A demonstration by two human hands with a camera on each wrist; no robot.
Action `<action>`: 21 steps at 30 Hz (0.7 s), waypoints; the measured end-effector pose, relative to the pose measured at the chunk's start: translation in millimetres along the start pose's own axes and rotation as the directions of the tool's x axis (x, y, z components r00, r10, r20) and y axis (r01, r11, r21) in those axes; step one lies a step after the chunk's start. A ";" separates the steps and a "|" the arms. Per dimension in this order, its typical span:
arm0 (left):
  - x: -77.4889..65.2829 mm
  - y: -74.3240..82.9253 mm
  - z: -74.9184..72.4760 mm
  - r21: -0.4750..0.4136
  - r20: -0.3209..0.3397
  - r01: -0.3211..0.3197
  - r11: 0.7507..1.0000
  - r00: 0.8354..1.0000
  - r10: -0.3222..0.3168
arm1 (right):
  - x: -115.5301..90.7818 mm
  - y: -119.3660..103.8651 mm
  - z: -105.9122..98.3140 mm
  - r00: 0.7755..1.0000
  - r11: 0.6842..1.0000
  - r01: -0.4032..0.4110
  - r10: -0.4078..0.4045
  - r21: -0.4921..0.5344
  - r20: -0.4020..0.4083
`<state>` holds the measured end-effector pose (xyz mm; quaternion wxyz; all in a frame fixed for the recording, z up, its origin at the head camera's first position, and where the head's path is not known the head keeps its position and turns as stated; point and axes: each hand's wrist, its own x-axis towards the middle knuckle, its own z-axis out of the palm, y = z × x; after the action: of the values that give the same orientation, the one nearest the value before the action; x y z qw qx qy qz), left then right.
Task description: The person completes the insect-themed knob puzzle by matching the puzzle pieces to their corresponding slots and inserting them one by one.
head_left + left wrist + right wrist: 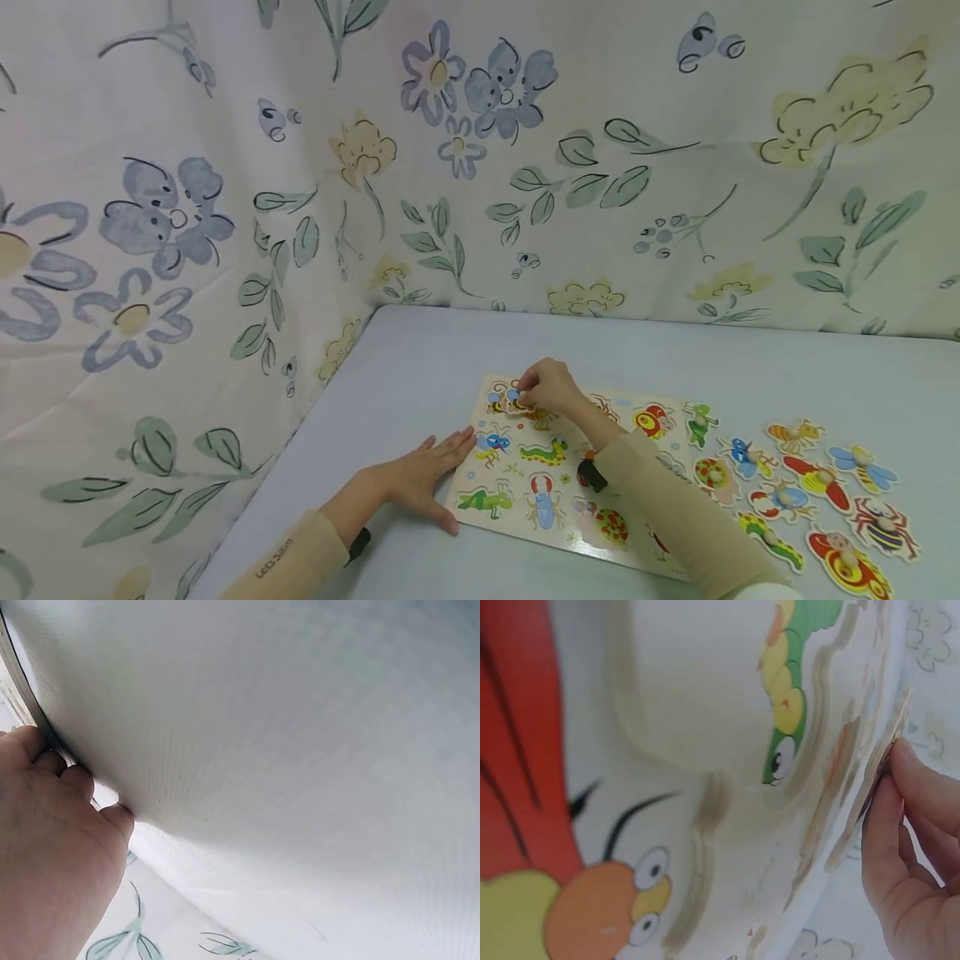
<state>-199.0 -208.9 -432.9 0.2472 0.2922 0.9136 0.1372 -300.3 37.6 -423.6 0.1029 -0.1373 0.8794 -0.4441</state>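
Note:
A flat wooden peg puzzle board (517, 531) printed with insects lies on the white table. My right hand (552, 387) is over its far left corner, where thumb and fingers pinch a small bee puzzle piece (514, 403). In the right wrist view, this puzzle piece (870, 791) appears tilted and edge-on between the thumb and fingers of the right hand (919, 862). At the board's left edge rests my left hand (422, 475), fingers extended and fingertips on the border. The left wrist view has the left hand (60, 847) against that edge.
Several loose insect pieces lie right of the board, among them a ladybug (851, 562), a caterpillar (771, 542), a spider (885, 527) and a grasshopper (700, 423). Floral fabric (525, 208) hangs behind and to the left of the table (435, 354). My right forearm covers part of the board.

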 end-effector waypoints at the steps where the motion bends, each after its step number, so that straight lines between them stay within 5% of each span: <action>1: 0.2 0.3 -0.1 0.003 0.000 0.001 1.000 1.000 -0.001 | 0.4 -0.3 0.3 1.000 1.000 -0.006 0.006 -0.003 0.002; 11: 2.7 -1.7 1.2 -0.005 0.007 0.003 1.000 1.000 -0.003 | 4.3 2.7 7.8 0.998 0.998 0.051 -0.053 -0.041 -0.040; 21: 2.9 -2.2 1.4 -0.003 0.007 0.010 1.000 1.000 -0.010 | 12.0 -5.8 15.6 0.999 0.998 0.002 -0.005 -0.059 -0.047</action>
<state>-201.4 -208.8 -436.0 0.2514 0.2876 0.9140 0.1365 -306.0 18.6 -428.7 0.0770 -0.1313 0.8941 -0.4212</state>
